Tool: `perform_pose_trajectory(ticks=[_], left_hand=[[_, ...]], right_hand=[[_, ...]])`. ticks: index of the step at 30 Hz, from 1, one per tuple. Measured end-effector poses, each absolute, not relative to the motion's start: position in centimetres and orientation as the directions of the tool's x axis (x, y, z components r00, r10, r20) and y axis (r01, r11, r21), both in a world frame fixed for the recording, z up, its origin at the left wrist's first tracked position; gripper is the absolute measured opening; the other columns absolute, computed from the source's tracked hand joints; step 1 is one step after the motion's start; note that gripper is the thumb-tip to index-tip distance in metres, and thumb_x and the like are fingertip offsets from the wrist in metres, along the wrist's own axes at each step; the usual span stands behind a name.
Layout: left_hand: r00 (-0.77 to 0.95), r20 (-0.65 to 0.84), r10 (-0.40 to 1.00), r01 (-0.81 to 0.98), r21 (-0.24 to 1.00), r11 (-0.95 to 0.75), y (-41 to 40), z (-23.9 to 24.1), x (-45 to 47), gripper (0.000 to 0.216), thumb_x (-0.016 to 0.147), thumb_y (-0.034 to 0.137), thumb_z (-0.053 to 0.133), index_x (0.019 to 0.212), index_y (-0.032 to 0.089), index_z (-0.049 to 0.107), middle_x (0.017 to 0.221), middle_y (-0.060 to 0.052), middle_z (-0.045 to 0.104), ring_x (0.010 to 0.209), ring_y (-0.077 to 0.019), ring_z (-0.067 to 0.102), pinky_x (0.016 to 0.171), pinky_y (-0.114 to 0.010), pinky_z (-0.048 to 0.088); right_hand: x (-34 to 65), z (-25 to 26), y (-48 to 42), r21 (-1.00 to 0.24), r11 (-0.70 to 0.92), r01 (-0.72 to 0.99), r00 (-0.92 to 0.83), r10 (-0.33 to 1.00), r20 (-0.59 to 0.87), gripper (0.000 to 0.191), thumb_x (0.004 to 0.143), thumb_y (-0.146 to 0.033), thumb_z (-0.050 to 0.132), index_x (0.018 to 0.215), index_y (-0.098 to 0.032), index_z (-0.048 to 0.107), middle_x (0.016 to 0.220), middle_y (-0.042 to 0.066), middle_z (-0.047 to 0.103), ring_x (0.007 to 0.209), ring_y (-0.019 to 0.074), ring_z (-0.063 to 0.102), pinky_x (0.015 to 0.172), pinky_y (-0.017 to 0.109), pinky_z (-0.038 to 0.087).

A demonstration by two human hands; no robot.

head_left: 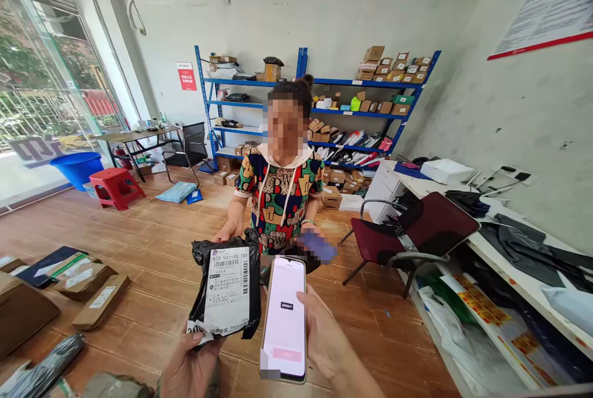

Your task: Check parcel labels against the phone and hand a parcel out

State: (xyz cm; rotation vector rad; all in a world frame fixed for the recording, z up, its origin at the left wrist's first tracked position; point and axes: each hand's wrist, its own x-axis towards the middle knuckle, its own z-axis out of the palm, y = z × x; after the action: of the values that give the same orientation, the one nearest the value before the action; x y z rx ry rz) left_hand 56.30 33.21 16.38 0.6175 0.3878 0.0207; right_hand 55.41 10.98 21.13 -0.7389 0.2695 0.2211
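My left hand grips the lower edge of a black plastic parcel, thumb on top. A white shipping label with barcodes covers most of its face. Beside it, my right hand holds a smartphone upright, its thumb over the right edge of the lit screen. The screen is mostly white with a small dark message in the middle and a pink button low down. Across from me stands a person in a patterned hooded top; one of their hands is at the parcel's far edge.
Several cardboard boxes lie on the floor at left. Blue shelves with parcels line the back wall. A dark red chair and a white counter stand at right, a red stool and blue bucket at left.
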Motion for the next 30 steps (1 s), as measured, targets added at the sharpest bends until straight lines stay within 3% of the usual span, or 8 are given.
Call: perform_pose_trajectory(ticks=[3, 6, 9, 12, 15, 19, 25, 30], left_hand=[[0.908, -0.376, 0.184, 0.082, 0.59, 0.803, 32.5, 17.4, 56.5, 0.057, 0.044, 0.015, 0.078, 0.098, 0.03, 0.072, 0.109, 0.001, 0.073, 0.092, -0.0264, 0.068, 0.072, -0.036, 0.063], [0.882, -0.421, 0.211, 0.099, 0.605, 0.79, 32.1, 18.0, 56.6, 0.056, 0.034, 0.013, 0.08, 0.088, 0.027, 0.073, 0.096, 0.002, 0.076, 0.08, -0.0228, 0.069, 0.066, -0.032, 0.063], [0.877, -0.433, 0.211, 0.115, 0.614, 0.781, 32.3, 18.0, 56.7, 0.059, 0.03, 0.012, 0.082, 0.087, 0.026, 0.072, 0.091, 0.003, 0.076, 0.078, -0.0216, 0.068, 0.064, -0.031, 0.063], [0.878, -0.433, 0.204, 0.127, 0.622, 0.773, 32.6, 17.6, 56.9, 0.063, 0.031, 0.012, 0.083, 0.091, 0.028, 0.072, 0.098, 0.002, 0.075, 0.079, -0.0216, 0.068, 0.067, -0.033, 0.063], [0.869, -0.444, 0.219, 0.132, 0.634, 0.762, 32.6, 17.3, 57.0, 0.064, 0.035, 0.014, 0.082, 0.096, 0.029, 0.071, 0.107, 0.001, 0.073, 0.087, -0.0239, 0.068, 0.068, -0.033, 0.063], [0.873, -0.423, 0.243, 0.112, 0.659, 0.744, 32.3, 17.5, 57.3, 0.061, 0.041, 0.016, 0.077, 0.1, 0.03, 0.071, 0.117, 0.0, 0.069, 0.112, -0.0332, 0.059, 0.069, -0.035, 0.063], [0.874, -0.406, 0.267, 0.099, 0.687, 0.719, 32.1, 18.0, 57.9, 0.06, 0.047, 0.019, 0.071, 0.106, 0.03, 0.07, 0.125, -0.002, 0.065, 0.127, -0.0381, 0.046, 0.083, -0.044, 0.059], [0.893, -0.363, 0.265, 0.078, 0.705, 0.704, 31.8, 18.7, 58.3, 0.061, 0.052, 0.018, 0.068, 0.112, 0.03, 0.067, 0.125, -0.002, 0.066, 0.135, -0.0364, 0.038, 0.107, -0.06, 0.036]], right_hand=[[57.2, 19.6, 10.7, -0.558, 0.703, -0.442, 0.846, 0.12, -0.519, 0.075, 0.042, -0.062, 0.087, 0.094, -0.013, 0.063, 0.075, 0.005, 0.067, 0.065, 0.0185, 0.057, 0.06, 0.027, 0.046], [58.8, 18.2, 10.5, -0.506, 0.667, -0.547, 0.739, 0.101, -0.667, 0.051, 0.07, -0.065, 0.071, 0.07, -0.016, 0.061, 0.058, 0.003, 0.06, 0.05, 0.0149, 0.05, 0.051, 0.025, 0.04], [59.9, 17.2, 10.7, -0.512, 0.638, -0.575, 0.664, -0.001, -0.748, 0.05, 0.084, -0.061, 0.06, 0.062, -0.017, 0.057, 0.055, 0.004, 0.059, 0.046, 0.015, 0.049, 0.05, 0.025, 0.038], [60.6, 16.9, 10.8, -0.505, 0.649, -0.569, 0.659, -0.007, -0.752, 0.051, 0.084, -0.063, 0.059, 0.061, -0.017, 0.056, 0.053, 0.003, 0.056, 0.045, 0.0145, 0.048, 0.048, 0.024, 0.036], [60.6, 17.4, 10.7, -0.462, 0.686, -0.562, 0.711, 0.115, -0.694, 0.056, 0.089, -0.065, 0.047, 0.063, -0.016, 0.058, 0.052, 0.001, 0.054, 0.044, 0.0138, 0.046, 0.047, 0.023, 0.036], [60.1, 18.4, 10.7, -0.528, 0.709, -0.468, 0.826, 0.139, -0.546, 0.05, 0.095, -0.048, 0.033, 0.078, -0.014, 0.064, 0.064, 0.005, 0.063, 0.055, 0.0172, 0.056, 0.056, 0.027, 0.044], [59.6, 17.6, 10.5, -0.609, 0.674, -0.418, 0.862, 0.082, -0.5, 0.039, 0.067, -0.042, 0.056, 0.091, -0.011, 0.064, 0.075, 0.006, 0.067, 0.067, 0.0196, 0.06, 0.066, 0.029, 0.048], [60.1, 16.2, 10.7, -0.647, 0.655, -0.391, 0.859, 0.006, -0.513, 0.056, 0.045, -0.05, 0.079, 0.085, -0.015, 0.061, 0.066, 0.001, 0.063, 0.058, 0.0161, 0.054, 0.056, 0.026, 0.043]])
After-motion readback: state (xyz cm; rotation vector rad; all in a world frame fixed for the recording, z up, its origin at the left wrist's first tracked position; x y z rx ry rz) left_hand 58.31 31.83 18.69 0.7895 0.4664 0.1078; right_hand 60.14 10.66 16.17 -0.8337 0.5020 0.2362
